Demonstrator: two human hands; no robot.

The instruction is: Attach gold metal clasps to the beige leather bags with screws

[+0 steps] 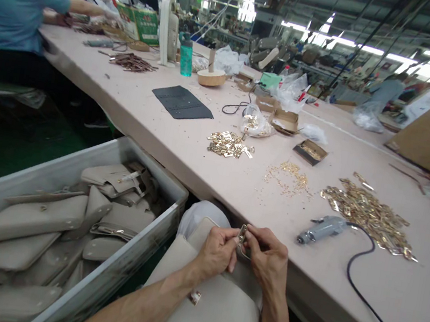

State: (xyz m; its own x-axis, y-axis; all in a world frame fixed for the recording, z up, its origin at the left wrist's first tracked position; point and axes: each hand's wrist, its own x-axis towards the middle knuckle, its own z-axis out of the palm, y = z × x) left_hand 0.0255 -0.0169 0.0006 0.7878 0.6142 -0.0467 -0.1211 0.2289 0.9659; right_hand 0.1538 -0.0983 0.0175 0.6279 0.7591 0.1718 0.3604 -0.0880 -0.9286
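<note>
My left hand [218, 251] and my right hand [268, 258] meet just below the table edge, both pinched on a small metal clasp [242, 234] held between the fingertips. Under them, on my lap, lies a beige leather bag [216, 308] with a small metal fitting [194, 297] near my left forearm. Both hands are closed around the clasp; part of it is hidden by the fingers.
A grey bin [130, 256] of beige bags stands at my left. The pink table [345, 268] carries a grey electric screwdriver [320, 229] with black cable, heaps of gold hardware [370, 213], gold plates [229, 145], small screws [289, 177], a dark leather piece [182, 102]. A person in blue [10, 9] works far left.
</note>
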